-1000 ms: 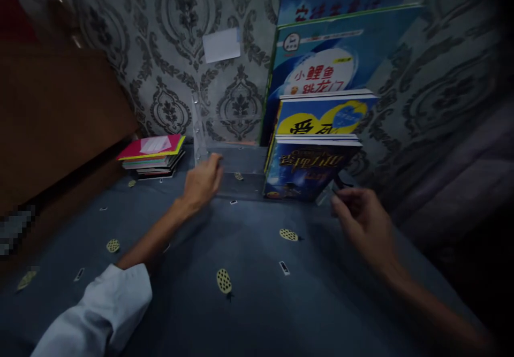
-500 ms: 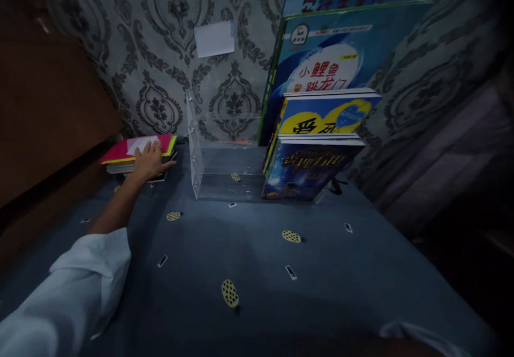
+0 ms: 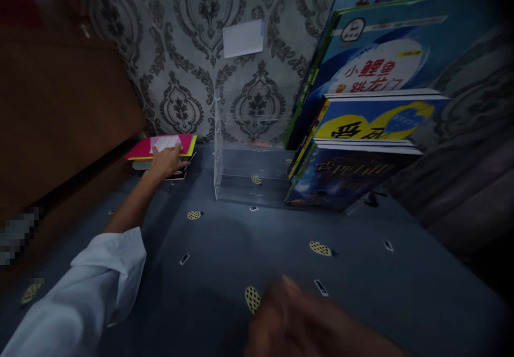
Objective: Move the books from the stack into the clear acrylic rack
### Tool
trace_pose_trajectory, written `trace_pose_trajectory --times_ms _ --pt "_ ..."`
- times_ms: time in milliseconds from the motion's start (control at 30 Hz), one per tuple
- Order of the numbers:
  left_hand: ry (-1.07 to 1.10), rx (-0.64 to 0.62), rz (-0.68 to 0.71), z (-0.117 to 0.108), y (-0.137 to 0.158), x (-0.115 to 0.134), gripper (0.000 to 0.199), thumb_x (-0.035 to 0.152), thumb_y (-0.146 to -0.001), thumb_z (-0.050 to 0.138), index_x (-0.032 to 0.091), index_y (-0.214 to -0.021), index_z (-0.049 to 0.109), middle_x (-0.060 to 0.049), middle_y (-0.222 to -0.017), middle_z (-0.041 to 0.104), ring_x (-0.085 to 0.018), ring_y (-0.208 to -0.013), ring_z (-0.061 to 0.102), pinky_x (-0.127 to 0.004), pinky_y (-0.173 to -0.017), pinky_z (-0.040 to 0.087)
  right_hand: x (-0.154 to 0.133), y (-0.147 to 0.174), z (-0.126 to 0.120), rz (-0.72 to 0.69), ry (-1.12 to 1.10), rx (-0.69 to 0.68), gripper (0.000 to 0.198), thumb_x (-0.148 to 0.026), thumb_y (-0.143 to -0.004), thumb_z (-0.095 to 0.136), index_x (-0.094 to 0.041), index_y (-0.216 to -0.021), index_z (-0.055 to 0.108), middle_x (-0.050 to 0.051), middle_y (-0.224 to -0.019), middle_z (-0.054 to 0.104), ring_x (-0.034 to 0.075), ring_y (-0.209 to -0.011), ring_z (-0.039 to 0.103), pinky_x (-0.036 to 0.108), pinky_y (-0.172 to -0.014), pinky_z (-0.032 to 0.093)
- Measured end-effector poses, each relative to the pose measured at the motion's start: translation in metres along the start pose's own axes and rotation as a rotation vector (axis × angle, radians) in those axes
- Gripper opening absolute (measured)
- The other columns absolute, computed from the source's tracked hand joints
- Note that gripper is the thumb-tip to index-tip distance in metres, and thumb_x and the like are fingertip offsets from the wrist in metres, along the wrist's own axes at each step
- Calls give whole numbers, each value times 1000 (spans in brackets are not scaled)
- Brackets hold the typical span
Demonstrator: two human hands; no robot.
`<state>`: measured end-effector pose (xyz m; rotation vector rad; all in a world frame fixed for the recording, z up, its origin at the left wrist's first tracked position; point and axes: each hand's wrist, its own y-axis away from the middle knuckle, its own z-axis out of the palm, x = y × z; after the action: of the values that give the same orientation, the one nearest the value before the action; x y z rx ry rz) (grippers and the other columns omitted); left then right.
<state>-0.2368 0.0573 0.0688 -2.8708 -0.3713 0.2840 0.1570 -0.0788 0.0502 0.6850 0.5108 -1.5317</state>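
Note:
At the far left, my left hand rests on a low stack of books with its fingers spread and thumb out. The top book is pink with a yellow edge, and a pale printed sheet lies on it, partly under my fingers. My right hand hovers over the near middle of the cloth, smeared by motion, so its fingers cannot be made out. Beyond it stands a clear stepped acrylic rack. Several upright books fill its right side, with a dark blue book in front.
A blue cloth with pineapple prints covers the table. A brown wooden panel borders the left side. Behind are patterned wallpaper and a white card. A blue-and-yellow book and a teal book stand behind the front one.
My right hand has come up into view from the bottom edge. My left hand stays on the stack. The whole scene has shifted rightward in view.

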Motion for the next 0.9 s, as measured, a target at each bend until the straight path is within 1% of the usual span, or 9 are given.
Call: trace_pose_trajectory --times_ms 67,167,300,400,533,600,700,800,900 --pt "-39 5 16 -4 3 -4 49 50 -99 51 16 -134 53 -19 -127 68 -36 -121 61 -62 -109 31 0 -6 -5 -42 -86 58 89 -78 -96 21 -11 -85 78 10 -81 76 13 -73 70 24 -74 51" --pt "-95 16 79 -10 9 -10 40 46 -99 53 17 -125 61 -16 -123 70 -33 -118 63 -52 -105 36 5 -5 -18 -96 -64 113 88 -78 -95 25 -10 -87 79 11 -77 76 14 -70 70 25 -72 50" --pt "-171 20 156 -16 13 -11 33 38 -101 50 15 -119 65 -15 -118 71 -30 -112 66 -38 -91 45 14 -1 -36 -134 -16 95 82 -77 -95 32 -10 -98 79 12 -79 77 17 -74 73 29 -75 50" --pt "-206 19 170 -19 14 -7 31 32 -102 46 13 -114 67 -16 -115 71 -30 -108 66 -36 -85 46 19 -3 -49 -136 -54 92 72 -73 -96 39 -12 -105 77 13 -87 78 19 -78 74 32 -76 51" --pt "-211 25 158 -21 24 -3 31 29 -104 41 13 -114 66 -16 -113 70 -29 -107 66 -36 -83 49 22 -6 -58 -125 -89 123 64 -68 -96 47 -12 -106 77 13 -93 78 19 -83 74 31 -77 48" --pt "-213 39 167 -20 37 -5 30 27 -104 41 14 -116 66 -15 -112 70 -29 -107 66 -36 -84 50 21 -6 -59 -123 -100 125 61 -67 -96 50 -12 -106 77 13 -93 77 19 -82 73 31 -77 48" --pt "-180 96 233 -14 66 -12 29 26 -104 41 16 -117 65 -14 -113 70 -28 -105 66 -38 -87 53 20 -5 -59 -118 -104 132 58 -65 -95 54 -13 -106 77 13 -93 77 20 -83 73 31 -78 47" --pt "-74 174 322 -4 104 -21 30 26 -103 41 18 -121 64 -14 -119 70 -27 -107 66 -40 -88 55 20 -5 -59 -124 -103 129 58 -64 -96 52 -13 -107 76 13 -94 77 20 -84 72 32 -79 47" --pt "-4 244 395 5 146 -27 36 21 -103 37 19 -129 62 -14 -128 68 -25 -114 65 -40 -96 54 20 -5 -60 -133 -98 116 58 -63 -97 50 -13 -108 76 12 -94 77 20 -84 72 32 -79 47"
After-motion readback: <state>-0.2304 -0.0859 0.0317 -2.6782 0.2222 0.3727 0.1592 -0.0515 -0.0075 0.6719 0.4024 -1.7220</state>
